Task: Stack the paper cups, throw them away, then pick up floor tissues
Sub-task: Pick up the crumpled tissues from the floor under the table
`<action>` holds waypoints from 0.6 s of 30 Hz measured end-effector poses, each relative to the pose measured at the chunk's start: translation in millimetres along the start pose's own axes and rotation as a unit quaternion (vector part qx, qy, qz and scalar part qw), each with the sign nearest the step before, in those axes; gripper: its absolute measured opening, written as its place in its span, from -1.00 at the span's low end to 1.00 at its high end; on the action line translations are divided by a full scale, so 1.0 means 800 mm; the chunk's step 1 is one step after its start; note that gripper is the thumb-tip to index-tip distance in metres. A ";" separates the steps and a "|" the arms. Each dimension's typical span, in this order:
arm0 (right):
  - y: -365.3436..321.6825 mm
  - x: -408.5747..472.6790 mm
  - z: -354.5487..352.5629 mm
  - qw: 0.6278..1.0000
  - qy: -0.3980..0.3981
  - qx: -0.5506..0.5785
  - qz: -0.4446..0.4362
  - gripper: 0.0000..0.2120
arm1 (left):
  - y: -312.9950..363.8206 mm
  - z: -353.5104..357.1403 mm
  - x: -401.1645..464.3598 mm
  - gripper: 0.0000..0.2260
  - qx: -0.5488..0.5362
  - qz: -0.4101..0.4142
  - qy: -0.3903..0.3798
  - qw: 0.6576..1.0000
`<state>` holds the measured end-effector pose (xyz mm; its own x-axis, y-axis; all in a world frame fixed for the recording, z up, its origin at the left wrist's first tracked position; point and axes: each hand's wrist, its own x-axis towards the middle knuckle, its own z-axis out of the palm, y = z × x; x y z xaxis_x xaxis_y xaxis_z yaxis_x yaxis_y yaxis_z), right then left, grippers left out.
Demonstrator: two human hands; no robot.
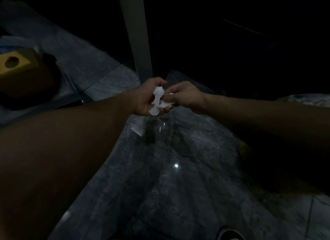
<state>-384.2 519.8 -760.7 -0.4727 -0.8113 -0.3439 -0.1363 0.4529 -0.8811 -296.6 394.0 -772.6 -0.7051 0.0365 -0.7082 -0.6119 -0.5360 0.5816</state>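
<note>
A crumpled white tissue hangs low over the grey marble floor, held between both hands. My left hand is curled around it from the left, with the wad lying in its palm. My right hand meets it from the right, and its fingertips pinch the tissue's lower part. No paper cups are in view. The scene is very dim.
A pale table leg rises just behind the hands. A yellow-brown box with a round hole sits at the left on a dark object. A small white scrap lies on the floor below the hands. A dark round rim shows at the bottom edge.
</note>
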 end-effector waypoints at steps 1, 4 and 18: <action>0.000 0.001 0.000 1.000 -0.005 -0.007 0.000 -0.80 | 0.000 -0.001 0.001 -0.53 0.003 0.002 0.003 1.000; 0.003 0.002 -0.001 0.999 -0.025 -0.027 0.011 -0.79 | -0.001 -0.003 0.004 -0.54 0.013 0.004 0.024 1.000; 0.005 0.002 -0.007 0.999 -0.026 0.014 0.033 -0.92 | -0.002 0.000 0.018 -0.60 0.041 0.023 0.018 0.999</action>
<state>-390.2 522.2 -763.5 -0.4343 -0.7980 -0.4178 -0.0809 0.4965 -0.8642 -305.2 395.4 -783.7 -0.7213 -0.0176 -0.6924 -0.6067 -0.4662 0.6438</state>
